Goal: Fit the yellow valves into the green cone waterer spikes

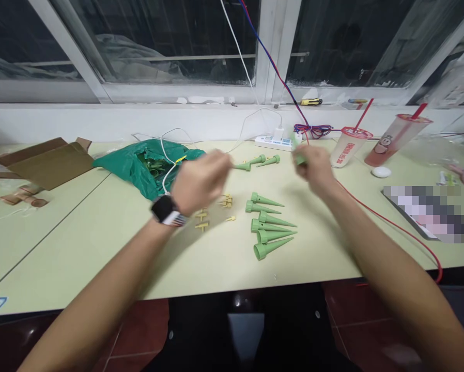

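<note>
Right hand [313,164] has a green piece [300,159] in its fingers, raised near the white power strip [274,142]; left hand [202,182] motion-blurred above the yellow fittings [202,226], grip can't be told; smartwatch [164,208] on that wrist. Six green cones [269,250] lie in a rough column mid-table, tips pointing right; more cones [268,160] behind them, toward the window. Green bag [133,164] open on the left, green parts inside, white cable [163,150] across it; cardboard [48,164] beyond, far left; two drink cups [349,147] with red straws on the right, dark flat item [429,214] nearer the edge, pixelated.
</note>
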`<move>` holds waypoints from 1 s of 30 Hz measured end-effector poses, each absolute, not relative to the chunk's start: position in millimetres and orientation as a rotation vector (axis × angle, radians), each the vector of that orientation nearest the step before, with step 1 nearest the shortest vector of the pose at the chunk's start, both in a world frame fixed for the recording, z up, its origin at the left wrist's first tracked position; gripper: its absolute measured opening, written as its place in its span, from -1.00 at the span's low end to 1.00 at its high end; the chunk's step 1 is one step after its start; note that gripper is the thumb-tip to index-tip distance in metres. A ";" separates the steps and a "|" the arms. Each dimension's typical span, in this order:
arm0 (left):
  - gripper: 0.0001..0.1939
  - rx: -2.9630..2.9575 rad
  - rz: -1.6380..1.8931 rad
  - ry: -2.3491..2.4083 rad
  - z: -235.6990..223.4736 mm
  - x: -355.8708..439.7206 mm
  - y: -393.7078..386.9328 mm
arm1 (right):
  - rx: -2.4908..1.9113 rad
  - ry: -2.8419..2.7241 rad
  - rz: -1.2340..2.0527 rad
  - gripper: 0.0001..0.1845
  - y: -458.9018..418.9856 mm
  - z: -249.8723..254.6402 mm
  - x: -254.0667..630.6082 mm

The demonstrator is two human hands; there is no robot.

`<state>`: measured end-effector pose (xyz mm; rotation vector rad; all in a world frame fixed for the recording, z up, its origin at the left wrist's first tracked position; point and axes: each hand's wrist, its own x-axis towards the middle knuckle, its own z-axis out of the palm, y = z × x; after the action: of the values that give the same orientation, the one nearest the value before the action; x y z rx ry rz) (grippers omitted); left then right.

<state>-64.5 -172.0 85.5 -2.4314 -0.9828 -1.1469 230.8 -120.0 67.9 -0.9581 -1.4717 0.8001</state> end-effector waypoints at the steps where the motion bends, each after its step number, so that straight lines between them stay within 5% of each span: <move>1: -0.83 -2.325 -1.279 -1.112 86.5 -77.2 -170.0 | -0.993 -1.348 0.786 -0.55 -112.4 68.6 244.8; 3: -0.79 -2.192 -1.559 -1.358 84.7 -97.4 -164.7 | -1.049 -1.224 0.773 -0.72 -103.1 68.2 264.9; 5: -0.76 -2.293 -1.708 -1.445 77.8 -105.8 -159.6 | -1.092 -1.246 0.862 -0.63 -103.4 65.2 268.1; 7: -0.74 -2.406 -1.704 -1.446 68.1 -103.8 -156.6 | -1.099 -1.389 0.974 -0.48 -110.6 60.7 257.3; 16: -0.74 -2.509 -1.696 -1.556 45.2 -96.0 -165.3 | -1.216 -1.691 1.193 -0.80 -124.3 45.5 237.8; 24: -0.77 -2.622 -1.584 -1.540 34.5 -87.8 -165.2 | -1.673 -2.234 0.480 -0.67 -133.1 37.4 223.4; 30: -0.78 -2.678 -1.473 -1.481 32.6 -79.6 -170.9 | -1.671 -2.289 0.537 -0.60 -135.7 25.9 210.6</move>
<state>-79.6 -170.9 32.6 -2.6779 -1.4809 -1.4733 210.6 -135.7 25.9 -1.6712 -2.2890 0.5375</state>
